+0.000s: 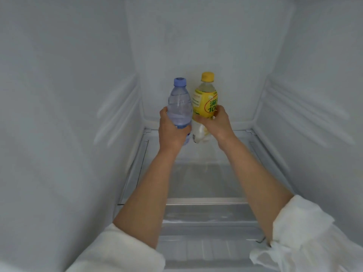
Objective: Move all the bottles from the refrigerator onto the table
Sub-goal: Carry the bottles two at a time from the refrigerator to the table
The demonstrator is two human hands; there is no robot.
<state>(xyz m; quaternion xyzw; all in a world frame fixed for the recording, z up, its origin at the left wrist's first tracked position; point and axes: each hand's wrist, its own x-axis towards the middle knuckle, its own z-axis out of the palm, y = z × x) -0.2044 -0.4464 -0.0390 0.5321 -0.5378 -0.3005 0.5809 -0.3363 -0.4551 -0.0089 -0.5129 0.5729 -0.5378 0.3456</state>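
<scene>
Both my arms reach deep into the white refrigerator. My left hand (171,130) grips the lower half of a clear water bottle (179,103) with a pale blue cap. My right hand (215,122) grips a yellow-labelled drink bottle (205,101) with a yellow cap, fingers wrapped round its middle. The two bottles stand upright side by side, almost touching, near the back wall above the glass shelf (206,181). Whether their bases touch the shelf is hidden by my hands.
The refrigerator's side walls (68,114) close in on the left and right, with moulded shelf rails. A second clear shelf or drawer front (208,222) lies below, nearer to me. My white sleeves sit at the bottom corners.
</scene>
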